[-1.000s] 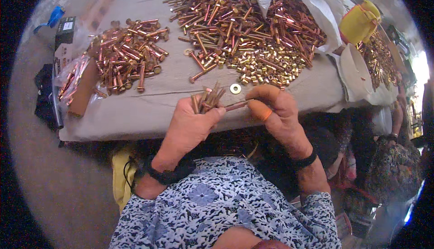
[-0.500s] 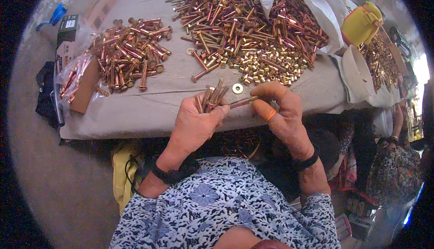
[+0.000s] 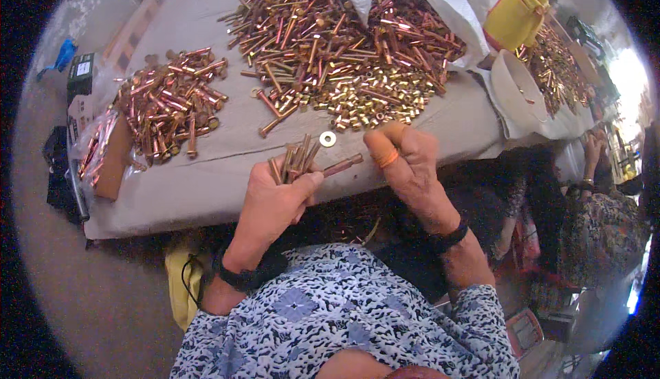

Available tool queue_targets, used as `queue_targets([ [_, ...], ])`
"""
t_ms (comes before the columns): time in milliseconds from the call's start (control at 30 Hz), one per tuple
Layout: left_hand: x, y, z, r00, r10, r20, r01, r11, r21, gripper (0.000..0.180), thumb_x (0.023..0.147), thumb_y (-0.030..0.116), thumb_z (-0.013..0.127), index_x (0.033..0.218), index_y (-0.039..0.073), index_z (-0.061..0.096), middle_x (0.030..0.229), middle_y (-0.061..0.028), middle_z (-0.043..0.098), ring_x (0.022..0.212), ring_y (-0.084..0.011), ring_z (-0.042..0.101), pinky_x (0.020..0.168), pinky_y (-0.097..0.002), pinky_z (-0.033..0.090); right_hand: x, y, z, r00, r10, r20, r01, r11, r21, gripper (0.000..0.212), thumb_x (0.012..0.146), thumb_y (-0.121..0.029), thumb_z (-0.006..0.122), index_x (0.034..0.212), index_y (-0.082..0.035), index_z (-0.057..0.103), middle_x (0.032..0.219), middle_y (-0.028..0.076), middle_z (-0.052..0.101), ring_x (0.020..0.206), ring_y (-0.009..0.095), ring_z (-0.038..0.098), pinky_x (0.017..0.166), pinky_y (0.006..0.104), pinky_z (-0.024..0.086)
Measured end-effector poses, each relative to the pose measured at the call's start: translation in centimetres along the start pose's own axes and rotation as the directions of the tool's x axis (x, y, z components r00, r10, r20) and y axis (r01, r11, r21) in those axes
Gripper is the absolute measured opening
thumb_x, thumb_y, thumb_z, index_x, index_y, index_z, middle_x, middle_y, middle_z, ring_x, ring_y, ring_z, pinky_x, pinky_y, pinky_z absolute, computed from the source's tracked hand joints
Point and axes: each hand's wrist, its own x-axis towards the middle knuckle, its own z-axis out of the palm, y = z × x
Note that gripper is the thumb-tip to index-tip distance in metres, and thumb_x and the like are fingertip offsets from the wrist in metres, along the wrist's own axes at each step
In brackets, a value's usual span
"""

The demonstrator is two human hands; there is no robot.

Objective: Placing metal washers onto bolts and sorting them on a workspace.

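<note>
My left hand point(image 3: 271, 197) is closed round several copper-coloured bolts point(image 3: 297, 157) standing up out of the fist. One more bolt point(image 3: 342, 165) sticks out sideways from between thumb and finger, its far end pointing at my right hand point(image 3: 409, 166). That hand is apart from it, fingers curled and pressed together, with orange covers on thumb and finger; whatever they may hold is hidden. Just beyond the hands lies a flat ring washer point(image 3: 328, 139). Behind it spreads a heap of small gold hollow pieces point(image 3: 375, 100), like nuts or sleeves, against a large pile of bolts point(image 3: 309, 35).
A smaller bolt pile point(image 3: 172, 104) lies at left, beside a cardboard box point(image 3: 113, 162) and plastic bag. White sacking point(image 3: 467, 21), a yellow container point(image 3: 515, 18) and a pale bowl point(image 3: 512, 90) stand at right. Another person's arm point(image 3: 592, 155) shows far right.
My right hand has let go of the sideways bolt's end and drawn away from it, its fingers curling in. The whole view has shifted, so the table appears further left and tilted.
</note>
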Motion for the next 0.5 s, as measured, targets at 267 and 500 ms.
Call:
queue_targets([
  [267,-0.1,-0.1,0.8,0.997,0.013,-0.082,-0.017,0.999,-0.047,0.012,0.076,0.012,0.060,0.079,0.002,0.055,0.055,-0.0015,0.051,0.036,-0.0050,0.040,0.031,-0.0190,0.028,0.1,0.2,-0.2,0.991,-0.088,0.105,0.089,0.996,-0.006,0.018,0.077,-0.020,0.061,0.085,-0.004,0.058,0.076,0.013,0.058,0.069,0.026,0.058,0.061,0.0341,0.046],
  [500,0.0,0.0,1.2,0.991,0.051,-0.121,-0.055,0.998,-0.038,0.013,0.075,0.012,0.060,0.081,0.002,0.055,0.053,-0.0025,0.050,0.034,-0.0057,0.037,0.029,-0.0186,0.025,0.1,1.7,0.5,0.920,-0.388,-0.060,0.392,0.916,0.085,0.011,0.075,-0.014,0.062,0.079,-0.005,0.057,0.071,0.011,0.057,0.063,0.027,0.055,0.055,0.0359,0.043],
])
